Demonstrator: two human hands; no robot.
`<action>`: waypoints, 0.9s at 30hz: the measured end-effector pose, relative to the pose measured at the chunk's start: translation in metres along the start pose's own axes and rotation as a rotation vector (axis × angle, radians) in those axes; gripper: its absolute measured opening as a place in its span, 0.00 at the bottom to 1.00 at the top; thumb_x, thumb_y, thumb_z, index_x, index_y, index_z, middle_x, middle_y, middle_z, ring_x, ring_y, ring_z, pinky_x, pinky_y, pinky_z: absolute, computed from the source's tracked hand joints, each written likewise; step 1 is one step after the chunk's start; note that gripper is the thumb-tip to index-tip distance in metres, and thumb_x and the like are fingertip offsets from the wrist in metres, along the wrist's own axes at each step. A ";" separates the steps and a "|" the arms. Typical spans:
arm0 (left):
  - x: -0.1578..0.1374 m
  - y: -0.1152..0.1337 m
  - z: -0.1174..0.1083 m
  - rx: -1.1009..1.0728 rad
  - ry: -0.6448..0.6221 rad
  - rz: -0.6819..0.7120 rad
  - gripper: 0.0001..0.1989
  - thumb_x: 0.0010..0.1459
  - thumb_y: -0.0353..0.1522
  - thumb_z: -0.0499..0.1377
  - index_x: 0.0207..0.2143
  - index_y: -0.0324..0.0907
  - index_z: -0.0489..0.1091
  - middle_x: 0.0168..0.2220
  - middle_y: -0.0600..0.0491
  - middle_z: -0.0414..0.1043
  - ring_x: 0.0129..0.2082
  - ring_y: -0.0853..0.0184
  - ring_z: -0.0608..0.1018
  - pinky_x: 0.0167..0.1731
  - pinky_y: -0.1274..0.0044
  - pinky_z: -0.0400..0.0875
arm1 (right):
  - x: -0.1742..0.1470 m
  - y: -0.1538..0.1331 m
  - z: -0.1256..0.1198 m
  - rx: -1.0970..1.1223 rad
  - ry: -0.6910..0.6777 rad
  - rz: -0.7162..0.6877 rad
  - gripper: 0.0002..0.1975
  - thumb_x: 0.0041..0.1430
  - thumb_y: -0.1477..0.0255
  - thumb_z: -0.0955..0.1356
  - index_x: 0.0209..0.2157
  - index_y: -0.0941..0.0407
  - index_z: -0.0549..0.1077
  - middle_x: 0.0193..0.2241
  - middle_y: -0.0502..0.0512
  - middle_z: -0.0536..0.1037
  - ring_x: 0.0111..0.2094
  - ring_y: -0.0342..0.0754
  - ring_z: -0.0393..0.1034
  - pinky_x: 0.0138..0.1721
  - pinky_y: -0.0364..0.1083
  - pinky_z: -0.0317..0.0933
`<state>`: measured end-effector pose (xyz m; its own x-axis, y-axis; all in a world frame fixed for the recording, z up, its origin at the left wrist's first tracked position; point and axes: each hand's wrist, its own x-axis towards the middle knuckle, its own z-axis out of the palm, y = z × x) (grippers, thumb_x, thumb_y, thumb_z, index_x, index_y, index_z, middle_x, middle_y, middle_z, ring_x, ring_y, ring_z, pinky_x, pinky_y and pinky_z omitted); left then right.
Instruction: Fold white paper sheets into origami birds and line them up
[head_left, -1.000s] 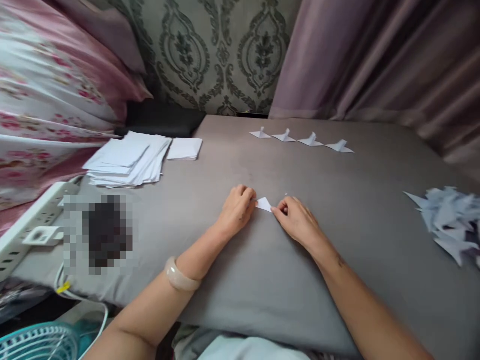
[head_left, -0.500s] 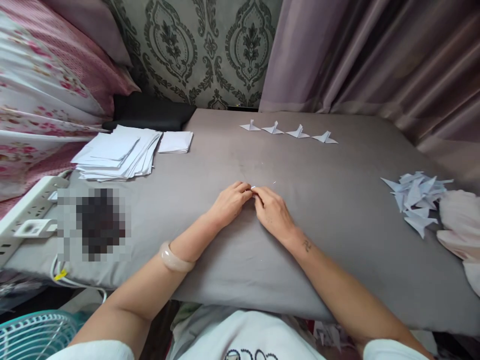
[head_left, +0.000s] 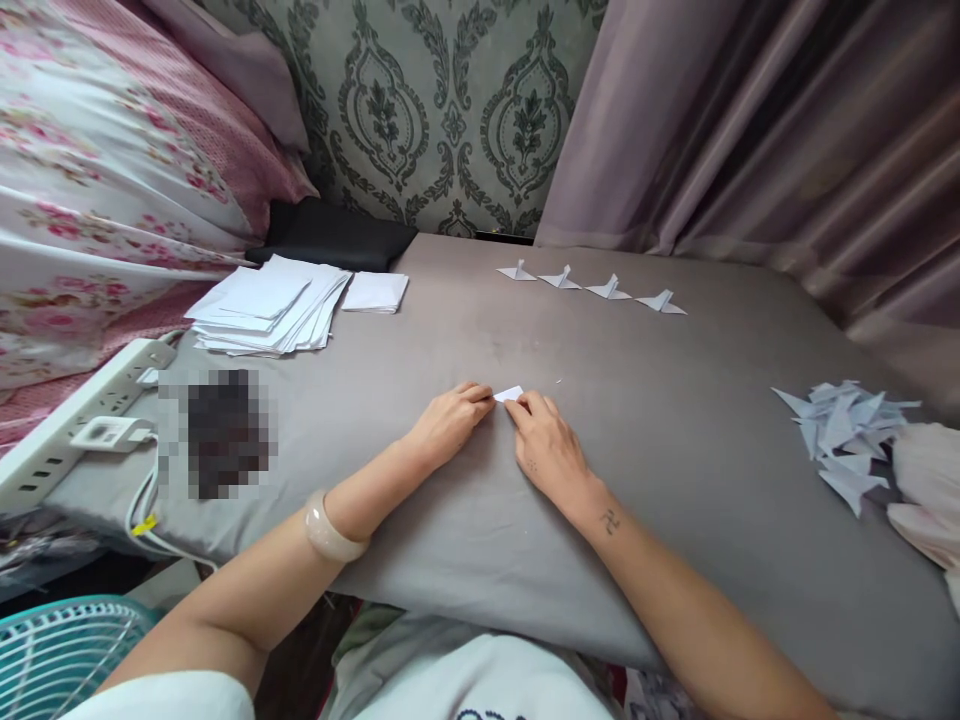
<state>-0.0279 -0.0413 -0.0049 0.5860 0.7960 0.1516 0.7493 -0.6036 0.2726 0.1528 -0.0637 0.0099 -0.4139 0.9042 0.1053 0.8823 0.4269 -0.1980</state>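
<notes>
A small folded piece of white paper [head_left: 509,394] lies low over the grey cloth, between my two hands. My left hand [head_left: 455,418] pinches its left end with the fingertips together. At the paper's right end, my right hand [head_left: 549,432] has thumb and fingers closed on the lower edge. Part of the paper is hidden under the fingers. Beyond the hands stand several folded paper shapes [head_left: 613,289] in a row, each with flat pointed ends and an upright middle.
A large stack of white paper [head_left: 262,310] sits at the left beside a smaller stack [head_left: 376,293]. Folded paper pieces [head_left: 847,430] are heaped at the right near a pale cloth [head_left: 930,470]. A power strip [head_left: 82,420] with cables runs along the left edge; a teal fan [head_left: 67,660] stands below.
My hands have drawn slightly apart, and more of the white paper shows between them. The whole view has shifted, with the table's things appearing a little further right.
</notes>
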 end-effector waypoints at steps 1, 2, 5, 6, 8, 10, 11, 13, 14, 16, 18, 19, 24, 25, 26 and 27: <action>-0.001 -0.001 0.001 -0.005 0.004 0.002 0.19 0.61 0.21 0.44 0.47 0.37 0.70 0.50 0.46 0.70 0.50 0.63 0.71 0.50 0.71 0.70 | 0.000 0.000 0.000 -0.014 0.000 0.000 0.18 0.61 0.82 0.58 0.48 0.55 0.70 0.43 0.59 0.71 0.44 0.50 0.64 0.37 0.45 0.61; -0.002 -0.002 0.001 -0.008 0.004 0.002 0.19 0.61 0.21 0.44 0.47 0.37 0.70 0.50 0.46 0.70 0.51 0.63 0.70 0.50 0.71 0.69 | 0.000 0.000 0.001 -0.028 -0.002 0.002 0.18 0.61 0.81 0.58 0.48 0.55 0.70 0.43 0.59 0.70 0.44 0.50 0.64 0.36 0.45 0.61; -0.003 -0.002 0.002 -0.001 0.010 -0.013 0.17 0.62 0.22 0.45 0.47 0.38 0.69 0.50 0.46 0.70 0.51 0.62 0.71 0.49 0.71 0.71 | 0.001 -0.001 0.000 -0.068 -0.012 -0.003 0.18 0.60 0.82 0.59 0.48 0.55 0.70 0.43 0.59 0.70 0.43 0.51 0.63 0.34 0.45 0.60; -0.003 -0.002 0.002 0.005 0.019 -0.024 0.17 0.62 0.23 0.45 0.47 0.38 0.69 0.50 0.46 0.70 0.50 0.62 0.71 0.48 0.71 0.71 | 0.002 -0.001 0.000 -0.079 -0.014 -0.006 0.18 0.60 0.82 0.59 0.47 0.55 0.70 0.43 0.59 0.69 0.43 0.51 0.63 0.35 0.45 0.60; -0.003 0.000 0.002 0.020 0.042 -0.036 0.17 0.63 0.24 0.45 0.50 0.38 0.67 0.50 0.46 0.70 0.50 0.62 0.71 0.46 0.72 0.72 | 0.003 -0.002 -0.001 -0.090 -0.014 -0.014 0.17 0.60 0.82 0.59 0.47 0.55 0.70 0.42 0.59 0.69 0.43 0.51 0.63 0.36 0.45 0.60; -0.003 0.001 0.002 0.043 0.042 -0.019 0.18 0.63 0.24 0.44 0.53 0.38 0.64 0.51 0.46 0.69 0.49 0.62 0.70 0.47 0.72 0.71 | 0.005 -0.001 -0.002 -0.088 -0.011 -0.020 0.17 0.60 0.82 0.59 0.46 0.55 0.70 0.42 0.58 0.70 0.44 0.50 0.63 0.36 0.45 0.59; -0.003 0.002 0.001 0.056 0.029 -0.006 0.19 0.63 0.24 0.44 0.54 0.38 0.64 0.51 0.46 0.69 0.49 0.62 0.70 0.47 0.72 0.71 | 0.005 0.000 -0.003 -0.081 -0.009 -0.022 0.17 0.60 0.81 0.59 0.47 0.55 0.71 0.41 0.58 0.70 0.44 0.50 0.63 0.36 0.45 0.59; -0.002 0.004 0.000 0.079 -0.010 0.015 0.19 0.63 0.24 0.44 0.53 0.37 0.64 0.51 0.45 0.68 0.48 0.62 0.70 0.47 0.71 0.71 | 0.005 0.002 -0.003 -0.070 -0.002 -0.033 0.17 0.60 0.80 0.59 0.48 0.55 0.70 0.41 0.58 0.70 0.44 0.51 0.63 0.37 0.45 0.59; -0.001 0.004 -0.001 0.085 -0.026 0.015 0.19 0.63 0.23 0.44 0.53 0.37 0.65 0.50 0.44 0.68 0.48 0.61 0.70 0.47 0.71 0.71 | 0.004 0.003 -0.003 -0.066 0.003 -0.044 0.18 0.61 0.80 0.59 0.49 0.55 0.70 0.42 0.58 0.70 0.43 0.51 0.63 0.38 0.46 0.60; 0.000 0.006 -0.003 0.088 -0.042 0.007 0.18 0.61 0.22 0.45 0.51 0.35 0.66 0.50 0.43 0.68 0.48 0.61 0.69 0.47 0.71 0.70 | 0.002 0.005 -0.002 -0.050 0.011 -0.060 0.19 0.60 0.80 0.59 0.50 0.55 0.70 0.42 0.58 0.71 0.43 0.51 0.64 0.40 0.47 0.60; 0.001 0.007 -0.003 0.086 -0.044 -0.003 0.18 0.60 0.21 0.46 0.49 0.35 0.67 0.50 0.44 0.68 0.48 0.61 0.69 0.47 0.72 0.70 | 0.000 0.007 -0.002 -0.018 0.022 -0.058 0.18 0.60 0.81 0.59 0.48 0.56 0.71 0.42 0.58 0.72 0.43 0.51 0.65 0.40 0.47 0.60; 0.002 0.008 -0.004 0.089 -0.044 -0.008 0.18 0.60 0.21 0.46 0.49 0.35 0.67 0.50 0.44 0.68 0.48 0.61 0.69 0.47 0.72 0.70 | -0.001 0.008 -0.002 0.000 0.030 -0.053 0.17 0.61 0.81 0.58 0.47 0.56 0.72 0.42 0.59 0.72 0.43 0.51 0.65 0.39 0.47 0.61; 0.005 0.012 -0.006 0.137 -0.064 -0.026 0.15 0.60 0.23 0.47 0.44 0.35 0.70 0.46 0.43 0.70 0.43 0.60 0.71 0.39 0.73 0.72 | -0.001 0.009 -0.001 0.019 0.065 -0.041 0.15 0.60 0.82 0.58 0.41 0.56 0.73 0.41 0.59 0.73 0.43 0.51 0.66 0.37 0.47 0.60; 0.006 0.012 -0.007 0.135 -0.065 -0.034 0.14 0.60 0.24 0.47 0.42 0.35 0.71 0.45 0.43 0.70 0.43 0.60 0.71 0.38 0.73 0.72 | 0.000 0.009 -0.001 0.010 0.065 -0.039 0.15 0.60 0.82 0.58 0.40 0.56 0.73 0.40 0.59 0.73 0.43 0.51 0.66 0.36 0.47 0.60; 0.009 0.012 -0.008 0.122 -0.060 -0.046 0.14 0.60 0.24 0.48 0.41 0.36 0.71 0.45 0.43 0.71 0.43 0.60 0.72 0.37 0.73 0.72 | 0.001 0.009 -0.001 -0.001 0.062 -0.036 0.15 0.60 0.81 0.58 0.39 0.56 0.73 0.40 0.59 0.73 0.42 0.51 0.66 0.36 0.47 0.61; 0.012 0.011 -0.010 0.097 -0.053 -0.063 0.13 0.59 0.25 0.49 0.39 0.37 0.72 0.44 0.44 0.71 0.43 0.60 0.72 0.36 0.73 0.72 | 0.002 0.008 -0.001 -0.012 0.058 -0.033 0.15 0.61 0.81 0.58 0.39 0.56 0.74 0.39 0.59 0.73 0.42 0.51 0.66 0.36 0.47 0.61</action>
<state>-0.0158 -0.0384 0.0094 0.5503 0.8305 0.0864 0.8099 -0.5560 0.1868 0.1594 -0.0585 0.0091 -0.4292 0.8875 0.1677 0.8714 0.4558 -0.1817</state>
